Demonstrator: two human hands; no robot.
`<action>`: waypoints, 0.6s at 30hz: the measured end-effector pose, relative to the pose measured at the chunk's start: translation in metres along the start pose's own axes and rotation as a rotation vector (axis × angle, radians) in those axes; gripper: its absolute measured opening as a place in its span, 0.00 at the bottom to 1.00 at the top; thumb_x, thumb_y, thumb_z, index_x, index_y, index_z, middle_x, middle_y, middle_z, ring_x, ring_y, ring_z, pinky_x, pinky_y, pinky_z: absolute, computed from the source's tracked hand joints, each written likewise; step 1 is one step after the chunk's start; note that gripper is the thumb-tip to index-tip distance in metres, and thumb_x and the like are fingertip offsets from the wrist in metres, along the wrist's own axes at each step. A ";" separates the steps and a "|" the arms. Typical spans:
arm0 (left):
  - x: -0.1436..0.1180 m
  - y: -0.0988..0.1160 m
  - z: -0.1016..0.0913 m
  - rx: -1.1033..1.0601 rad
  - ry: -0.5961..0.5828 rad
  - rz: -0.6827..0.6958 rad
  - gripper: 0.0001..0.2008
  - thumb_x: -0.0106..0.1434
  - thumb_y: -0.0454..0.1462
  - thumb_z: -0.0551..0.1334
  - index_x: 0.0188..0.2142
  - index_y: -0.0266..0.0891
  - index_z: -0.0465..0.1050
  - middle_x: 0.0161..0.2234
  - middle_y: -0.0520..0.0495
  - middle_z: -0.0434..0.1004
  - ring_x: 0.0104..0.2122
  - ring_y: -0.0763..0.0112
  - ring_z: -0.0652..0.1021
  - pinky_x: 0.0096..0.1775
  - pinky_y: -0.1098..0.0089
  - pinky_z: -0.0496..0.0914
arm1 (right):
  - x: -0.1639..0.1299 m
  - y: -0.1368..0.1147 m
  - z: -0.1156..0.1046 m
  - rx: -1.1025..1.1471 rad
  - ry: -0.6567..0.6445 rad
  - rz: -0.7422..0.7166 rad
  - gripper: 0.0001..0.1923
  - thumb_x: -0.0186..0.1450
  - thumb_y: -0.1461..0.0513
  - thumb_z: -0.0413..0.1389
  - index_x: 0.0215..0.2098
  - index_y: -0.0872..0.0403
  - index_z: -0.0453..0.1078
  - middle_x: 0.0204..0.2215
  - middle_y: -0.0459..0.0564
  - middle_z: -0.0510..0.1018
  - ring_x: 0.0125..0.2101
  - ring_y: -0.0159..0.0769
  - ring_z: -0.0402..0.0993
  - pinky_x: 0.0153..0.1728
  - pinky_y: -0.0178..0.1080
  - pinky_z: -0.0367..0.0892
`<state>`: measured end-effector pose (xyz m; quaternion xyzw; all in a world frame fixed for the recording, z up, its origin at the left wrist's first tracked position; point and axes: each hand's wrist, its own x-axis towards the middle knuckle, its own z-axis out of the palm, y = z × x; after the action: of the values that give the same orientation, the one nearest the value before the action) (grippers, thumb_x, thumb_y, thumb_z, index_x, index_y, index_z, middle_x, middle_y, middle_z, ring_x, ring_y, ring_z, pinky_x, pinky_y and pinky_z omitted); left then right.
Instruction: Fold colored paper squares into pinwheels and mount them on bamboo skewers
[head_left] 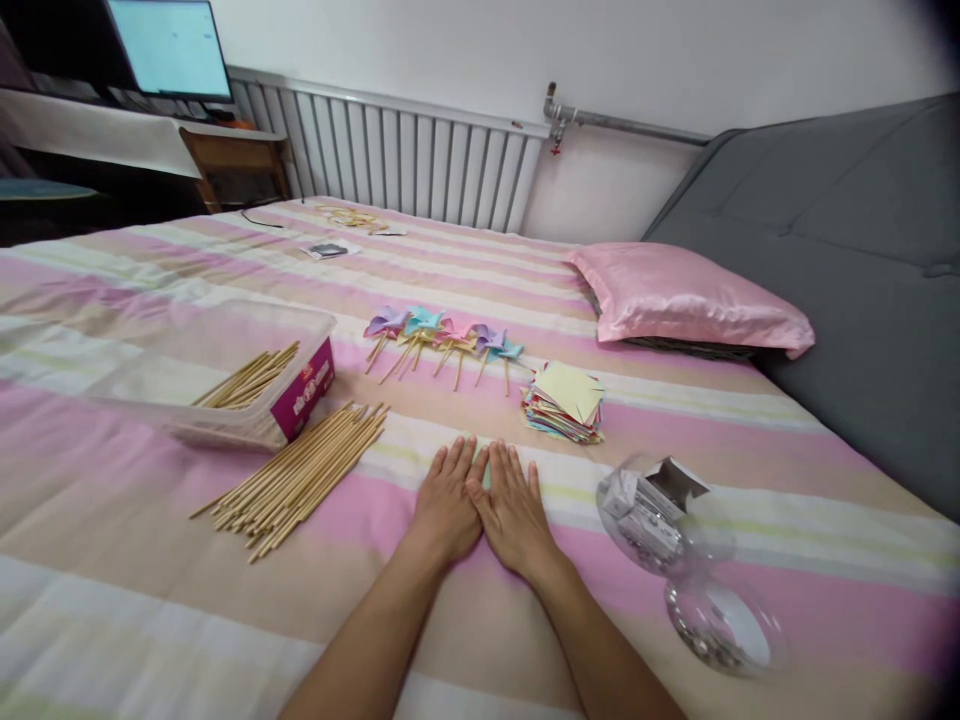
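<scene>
My left hand [448, 498] and my right hand [514, 507] lie flat, palms down, side by side on the striped bedspread [465, 650]. Their fingers are stretched out and the thumbs overlap. Neither hand holds anything; a bit of pale green shows between them, too small to name. To the left is a loose bundle of wooden sticks [300, 480]. Beyond my fingertips lie several paper pinwheels [450, 338] in pastel colours. At the right, a stack of square paper sheets [564, 398] has a pale yellow sheet on top, with slits at its corners.
A clear plastic box [217, 425] holds more sticks. Clear round containers [645, 530] with small metal parts and a little opened box [677, 485] stand at the right. Farther back are a pink pillow [675, 295], grey headboard [847, 230], radiator [390, 155] and monitor [172, 45].
</scene>
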<state>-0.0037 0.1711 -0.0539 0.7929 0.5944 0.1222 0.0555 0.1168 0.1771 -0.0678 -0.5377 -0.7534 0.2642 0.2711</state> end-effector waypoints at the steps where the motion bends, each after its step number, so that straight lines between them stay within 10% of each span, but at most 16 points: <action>1: 0.000 0.000 0.000 -0.001 0.008 -0.013 0.26 0.65 0.40 0.48 0.61 0.36 0.55 0.63 0.39 0.51 0.63 0.57 0.51 0.60 0.54 0.47 | 0.000 0.000 0.000 -0.004 -0.002 -0.004 0.36 0.65 0.46 0.42 0.64 0.59 0.47 0.64 0.56 0.47 0.64 0.44 0.37 0.61 0.51 0.27; 18: 0.004 -0.011 0.004 0.133 0.025 -0.173 0.26 0.67 0.44 0.44 0.62 0.41 0.51 0.64 0.40 0.48 0.63 0.56 0.49 0.60 0.54 0.47 | -0.001 -0.011 -0.008 -0.311 -0.152 0.051 0.40 0.65 0.43 0.31 0.65 0.63 0.39 0.65 0.56 0.36 0.64 0.44 0.29 0.61 0.54 0.28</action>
<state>-0.0118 0.1788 -0.0600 0.7389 0.6681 0.0871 0.0056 0.1156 0.1738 -0.0548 -0.5706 -0.7896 0.1910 0.1200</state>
